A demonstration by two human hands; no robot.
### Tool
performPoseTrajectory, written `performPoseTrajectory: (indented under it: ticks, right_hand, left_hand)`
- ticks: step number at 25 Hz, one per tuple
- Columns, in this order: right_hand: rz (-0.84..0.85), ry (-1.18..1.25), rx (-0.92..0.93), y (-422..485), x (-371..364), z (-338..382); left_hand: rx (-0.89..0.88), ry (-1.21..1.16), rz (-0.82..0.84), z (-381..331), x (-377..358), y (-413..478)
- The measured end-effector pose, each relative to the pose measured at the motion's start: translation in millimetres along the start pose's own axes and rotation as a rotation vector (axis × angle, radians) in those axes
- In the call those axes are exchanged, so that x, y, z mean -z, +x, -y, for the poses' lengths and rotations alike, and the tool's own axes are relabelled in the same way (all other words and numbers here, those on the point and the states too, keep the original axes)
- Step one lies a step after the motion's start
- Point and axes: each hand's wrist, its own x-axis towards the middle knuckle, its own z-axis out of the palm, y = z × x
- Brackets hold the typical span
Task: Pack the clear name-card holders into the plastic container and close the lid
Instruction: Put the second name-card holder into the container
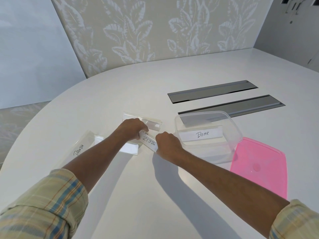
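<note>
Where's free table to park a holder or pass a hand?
Free: near table between the forearms; far table left of the cable slots. Crowded: PANDA holder to container, where left hand and right hand hold the ZEBRA holder; pink lid fills the right.

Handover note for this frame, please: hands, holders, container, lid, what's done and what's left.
Left hand and right hand: each has a grip on one end of the ZEBRA holder, just left of the container.
Done: BEAR holder sits inside.
Left: ZEBRA, PANDA holder, far holder beyond the left hand, near holder by the left forearm; then fit the pink lid, lying right of the container.
</note>
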Motion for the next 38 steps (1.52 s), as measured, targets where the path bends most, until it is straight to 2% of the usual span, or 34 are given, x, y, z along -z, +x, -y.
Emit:
performPoseTrajectory:
  ticks: [8, 20, 32, 38]
  right_hand:
    - [-0.057, -0.012, 0.035, -5.6, 32.0, 4.7]
    - [-0.132, -0.008, 0.100, -24.4, 103.3, -6.8]
    - [-0.129, -0.028, 0.029, -52.4, 171.1, -92.7]
    - [-0.033, 0.034, 0.023, -64.8, 184.4, -152.3]
  left_hand:
    - [0.027, -0.043, -0.065, 4.2, 21.8, -15.2]
    - [0.016, -0.021, -0.208, -8.5, 92.5, -47.4]
    - [-0.056, -0.039, -0.290, -89.7, 143.0, -50.1]
    - [-0.094, -0.046, -0.264, -137.7, 144.1, -36.4]
